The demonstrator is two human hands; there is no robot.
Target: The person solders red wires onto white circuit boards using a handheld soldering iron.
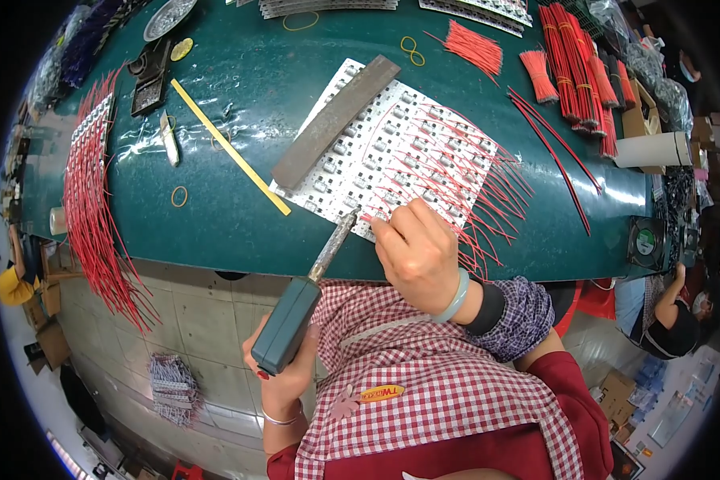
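My left hand (286, 386) is wrapped round the green handle of a soldering iron (288, 324). The iron's tip touches or nearly touches the near edge of a white circuit board panel (322, 192), set with rows of small components. Right beside the tip, my right hand (420, 252) pinches the end of a red wire (366, 217) at the panel. Many thin red wires (504, 172) spread from the panel's right half over the table. A dark flat metal bar (336, 120) lies slantwise across the panel's left part.
Left on the green table lie a yellow strip (228, 144), a utility knife (169, 140), a black soldering stand (148, 76) and wired boards (92, 152) hanging over the edge. At right are red wire bundles (568, 64), loose wires (554, 144) and a small fan (646, 242).
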